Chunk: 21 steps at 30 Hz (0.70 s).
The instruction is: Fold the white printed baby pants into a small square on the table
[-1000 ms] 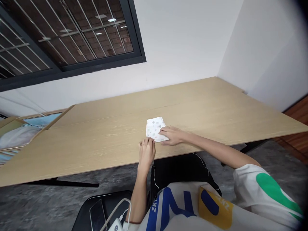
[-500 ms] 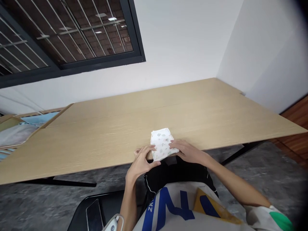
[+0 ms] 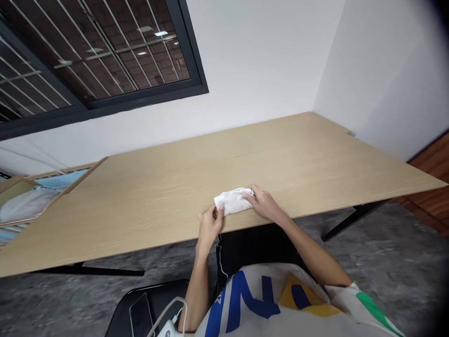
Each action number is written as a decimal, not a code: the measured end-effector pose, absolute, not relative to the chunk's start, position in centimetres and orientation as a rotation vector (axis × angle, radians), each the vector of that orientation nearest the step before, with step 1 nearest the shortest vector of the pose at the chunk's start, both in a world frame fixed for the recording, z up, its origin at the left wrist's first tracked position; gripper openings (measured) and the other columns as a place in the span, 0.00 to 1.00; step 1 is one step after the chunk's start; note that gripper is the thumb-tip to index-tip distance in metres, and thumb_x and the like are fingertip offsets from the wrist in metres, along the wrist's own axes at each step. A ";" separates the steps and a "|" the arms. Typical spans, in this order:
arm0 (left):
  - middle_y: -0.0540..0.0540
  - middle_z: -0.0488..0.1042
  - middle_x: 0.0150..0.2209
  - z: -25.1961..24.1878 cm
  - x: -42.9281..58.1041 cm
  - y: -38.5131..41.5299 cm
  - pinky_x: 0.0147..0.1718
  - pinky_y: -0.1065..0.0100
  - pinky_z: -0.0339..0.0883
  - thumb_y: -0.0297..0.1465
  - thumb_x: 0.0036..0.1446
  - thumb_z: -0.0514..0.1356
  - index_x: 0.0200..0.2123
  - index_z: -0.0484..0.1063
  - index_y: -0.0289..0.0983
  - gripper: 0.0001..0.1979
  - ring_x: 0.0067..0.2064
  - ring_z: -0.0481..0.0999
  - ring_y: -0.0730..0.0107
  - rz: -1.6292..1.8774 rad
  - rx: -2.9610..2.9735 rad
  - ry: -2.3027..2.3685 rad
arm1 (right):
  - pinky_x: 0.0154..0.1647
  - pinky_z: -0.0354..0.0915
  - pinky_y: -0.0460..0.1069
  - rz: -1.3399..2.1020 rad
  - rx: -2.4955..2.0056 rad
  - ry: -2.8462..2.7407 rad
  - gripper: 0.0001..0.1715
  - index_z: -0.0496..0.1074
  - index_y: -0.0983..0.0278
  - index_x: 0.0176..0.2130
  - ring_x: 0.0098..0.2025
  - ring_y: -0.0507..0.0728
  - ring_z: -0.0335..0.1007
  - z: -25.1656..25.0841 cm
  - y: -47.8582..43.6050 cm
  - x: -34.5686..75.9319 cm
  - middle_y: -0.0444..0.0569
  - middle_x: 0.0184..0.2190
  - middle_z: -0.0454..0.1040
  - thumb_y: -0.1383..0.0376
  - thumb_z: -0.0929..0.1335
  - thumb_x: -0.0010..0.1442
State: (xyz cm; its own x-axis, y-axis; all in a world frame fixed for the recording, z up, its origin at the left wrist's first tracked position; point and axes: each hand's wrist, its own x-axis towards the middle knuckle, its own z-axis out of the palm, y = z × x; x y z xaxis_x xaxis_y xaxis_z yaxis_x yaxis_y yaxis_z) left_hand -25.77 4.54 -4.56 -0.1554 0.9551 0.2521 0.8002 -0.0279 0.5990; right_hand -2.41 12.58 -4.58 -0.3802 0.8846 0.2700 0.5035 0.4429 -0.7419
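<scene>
A folded white cloth [image 3: 233, 201] with small faint prints lies near the front edge of the light wooden table [image 3: 168, 187]. It now forms a narrow strip, longer from side to side. At its left end my left hand [image 3: 210, 224] pinches the near corner, thumb on top. My right hand [image 3: 263, 204] grips the right end, with the thumb on the upper face and the fingers around the far side. Which garment or cloth it is, I cannot make out.
An open box [image 3: 56, 206] holding pale blue and clear wrapped items stands left of the table. A black chair [image 3: 122, 304] below carries a phone [image 3: 141, 316]. A white device with a cable [image 3: 171, 327] is beside my left arm. A barred window [image 3: 115, 56] is behind.
The cloth has gone from a squarish panel to a narrower strip, its near part folded over away from me. Both hands have closed on its ends, the right one moving slightly farther forward.
</scene>
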 end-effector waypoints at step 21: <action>0.39 0.64 0.71 -5.5 -24.3 7.7 0.65 0.47 0.60 0.17 0.64 0.46 0.69 0.63 0.41 0.33 0.73 0.60 0.56 0.525 2.391 1.993 | 0.74 0.53 0.63 -0.094 -0.772 -2.443 0.31 0.59 0.71 0.71 0.75 0.65 0.53 -6.2 12.8 -6.7 0.62 0.71 0.61 0.60 0.56 0.77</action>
State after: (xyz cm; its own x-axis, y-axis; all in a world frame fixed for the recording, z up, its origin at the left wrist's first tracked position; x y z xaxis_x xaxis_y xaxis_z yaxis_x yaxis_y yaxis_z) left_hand -24.32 7.72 -5.53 0.1477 0.9539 0.2613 0.9589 -0.2028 0.1986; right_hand -6.71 12.85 -6.16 -0.6712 0.5070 0.5408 0.5469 0.8311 -0.1004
